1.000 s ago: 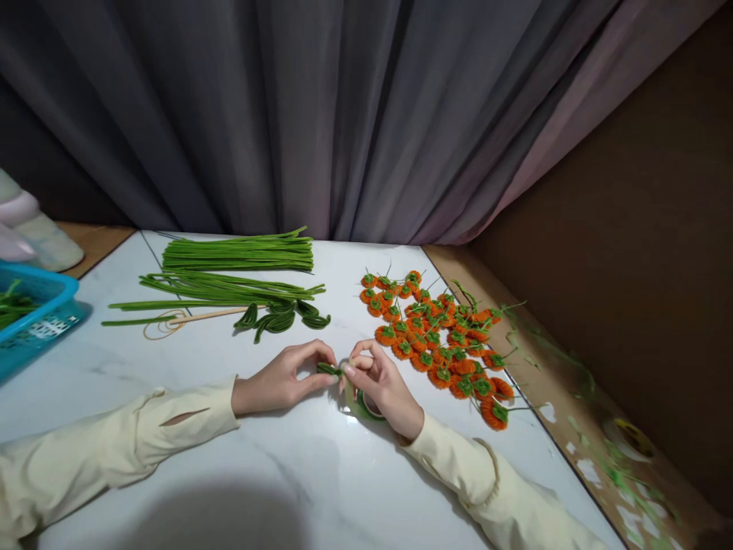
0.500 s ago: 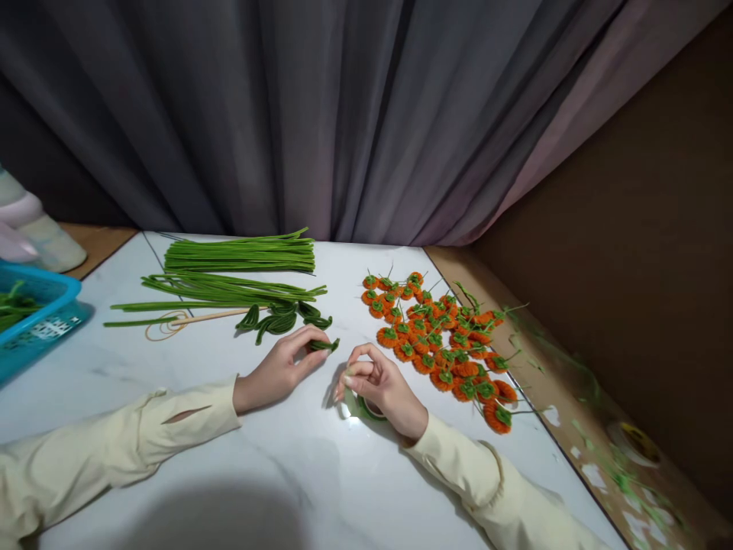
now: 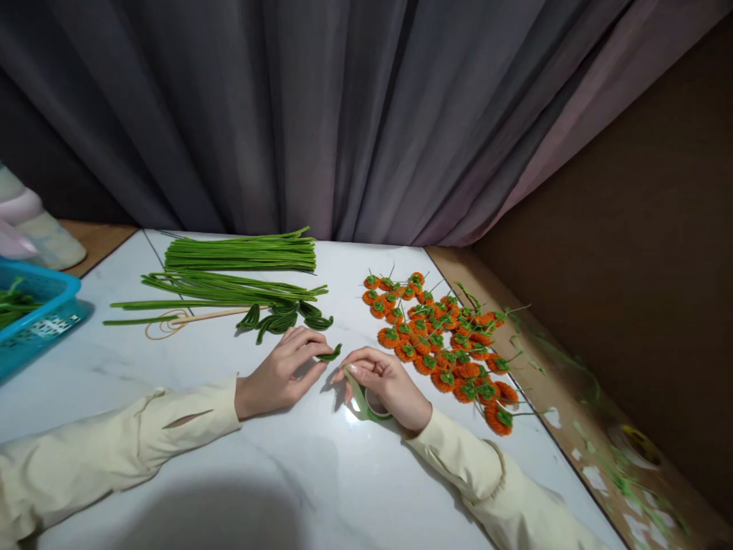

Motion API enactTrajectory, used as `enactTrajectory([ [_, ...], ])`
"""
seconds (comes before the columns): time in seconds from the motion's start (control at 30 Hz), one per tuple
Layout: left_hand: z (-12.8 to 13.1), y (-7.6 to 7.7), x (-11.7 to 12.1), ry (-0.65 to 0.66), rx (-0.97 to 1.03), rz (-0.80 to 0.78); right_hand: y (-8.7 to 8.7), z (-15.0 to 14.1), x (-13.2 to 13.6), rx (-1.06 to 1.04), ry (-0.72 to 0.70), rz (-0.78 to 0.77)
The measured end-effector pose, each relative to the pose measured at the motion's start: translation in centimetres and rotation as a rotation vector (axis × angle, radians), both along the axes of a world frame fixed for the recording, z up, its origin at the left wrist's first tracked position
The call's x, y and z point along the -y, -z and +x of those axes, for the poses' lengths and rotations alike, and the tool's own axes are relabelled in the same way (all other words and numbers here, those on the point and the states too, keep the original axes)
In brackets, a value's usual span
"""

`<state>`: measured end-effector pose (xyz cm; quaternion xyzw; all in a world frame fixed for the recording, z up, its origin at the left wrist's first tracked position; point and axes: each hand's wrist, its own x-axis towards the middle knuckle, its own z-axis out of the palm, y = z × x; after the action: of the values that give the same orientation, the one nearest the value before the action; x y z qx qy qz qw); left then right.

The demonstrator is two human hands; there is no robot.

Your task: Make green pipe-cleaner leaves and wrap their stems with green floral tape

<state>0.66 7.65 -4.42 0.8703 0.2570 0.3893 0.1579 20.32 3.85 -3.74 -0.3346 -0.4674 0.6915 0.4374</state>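
Note:
A dark green pipe-cleaner leaf (image 3: 330, 354) pokes out from the fingertips of my left hand (image 3: 280, 372), which is closed in a pinch. My right hand (image 3: 391, 384) pinches the loose end of a green tape (image 3: 356, 386). Its roll (image 3: 378, 412) hangs or rests below that palm, partly hidden by the hand. A small gap separates the two hands. Just beyond my left hand lie several more dark green leaves (image 3: 282, 318). Many orange pipe-cleaner persimmons (image 3: 424, 363) with green caps and thin stems spread out beyond my right hand.
Bundles of light green pipe cleaners (image 3: 240, 254) lie at the back left. Nearer are a thin wooden stick (image 3: 214, 314) and a rubber band (image 3: 157, 328). A blue basket (image 3: 57, 294) stands at the far left. Paper scraps (image 3: 595, 477) litter the right edge; a curtain hangs behind.
My right hand's fingers have straightened somewhat, with the tape end now drawn up between them. My left fingers have shifted slightly on the leaf, and more of the tape roll shows.

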Motion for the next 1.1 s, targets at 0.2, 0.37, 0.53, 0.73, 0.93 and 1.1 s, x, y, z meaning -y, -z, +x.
enactTrajectory([
  [0.2,-0.16,-0.01,-0.12,-0.003,-0.053,0.11,-0.2,-0.11,0.15,0.059,0.029,0.02],
  [0.37,-0.31,-0.17,0.01,0.075,-0.076,0.155,-0.31,-0.12,0.34,0.073,0.059,0.0],
  [0.53,-0.4,0.04,0.02,0.162,-0.063,0.168,-0.17,-0.35,0.55,0.036,0.098,-0.031],
  [0.73,-0.37,-0.27,0.03,0.236,-0.05,0.195,-0.11,-0.37,0.52,0.059,0.146,-0.046],
  [0.93,-0.4,-0.42,0.06,0.243,-0.017,0.198,0.02,-0.45,0.51,0.111,0.132,-0.025],
  [1.1,-0.56,0.03,0.14,0.242,-0.012,0.114,0.57,-0.5,0.61,0.16,0.161,0.036],
])
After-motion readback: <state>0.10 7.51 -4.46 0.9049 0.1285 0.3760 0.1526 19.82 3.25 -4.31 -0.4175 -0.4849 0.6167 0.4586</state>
